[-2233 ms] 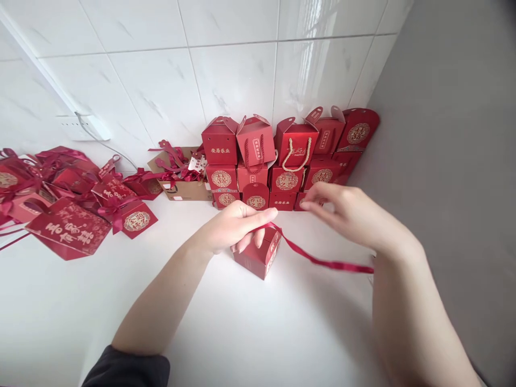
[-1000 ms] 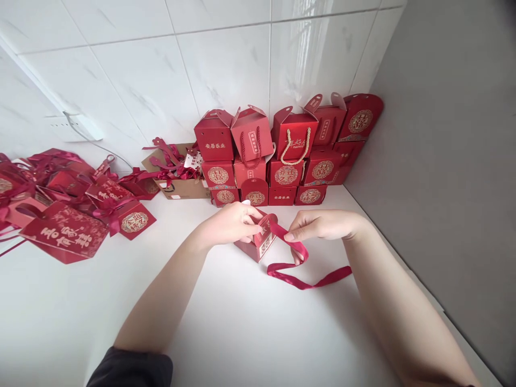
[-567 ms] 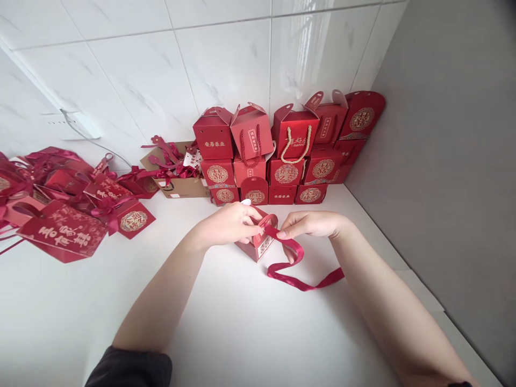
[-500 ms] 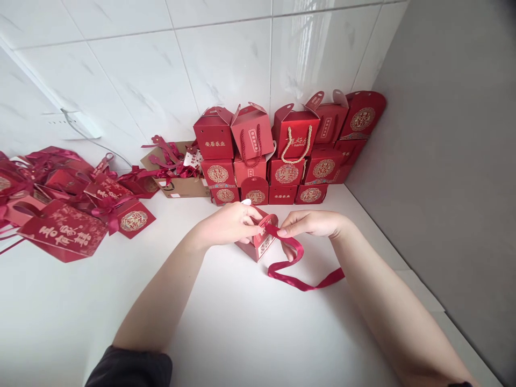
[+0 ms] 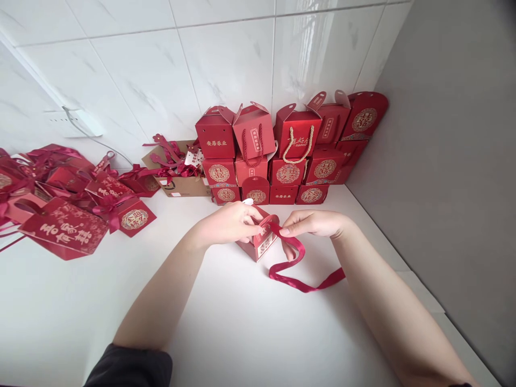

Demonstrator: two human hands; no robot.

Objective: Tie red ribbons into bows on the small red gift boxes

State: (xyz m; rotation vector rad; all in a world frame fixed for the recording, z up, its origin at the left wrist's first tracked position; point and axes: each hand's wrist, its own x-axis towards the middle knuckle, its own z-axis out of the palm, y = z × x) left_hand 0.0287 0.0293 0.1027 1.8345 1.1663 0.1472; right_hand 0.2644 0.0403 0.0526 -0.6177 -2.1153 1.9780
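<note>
A small red gift box [image 5: 255, 251] with a white-and-gold emblem stands on the white table between my hands. My left hand [image 5: 236, 223] is closed on the top flaps of the box from the left, its fingers covering part of the lid. On the right, my right hand [image 5: 308, 223] pinches a dark red satin ribbon [image 5: 296, 248] close to the top of the box. The ribbon's near end meets the flap; its rest curls over the table and passes behind my right forearm. A small white piece [image 5: 248, 202] shows just behind my left fingers.
Stacked red gift boxes [image 5: 282, 194] stand against the tiled wall. Left of them, a brown cardboard box [image 5: 183, 187] holds ribbons and tags. Ribbon-tied red boxes [image 5: 64, 226] are heaped at the left. A grey panel [image 5: 447, 161] bounds the right side.
The view has shifted very slightly. Both hands keep the same hold on the box and the ribbon, with almost no movement.
</note>
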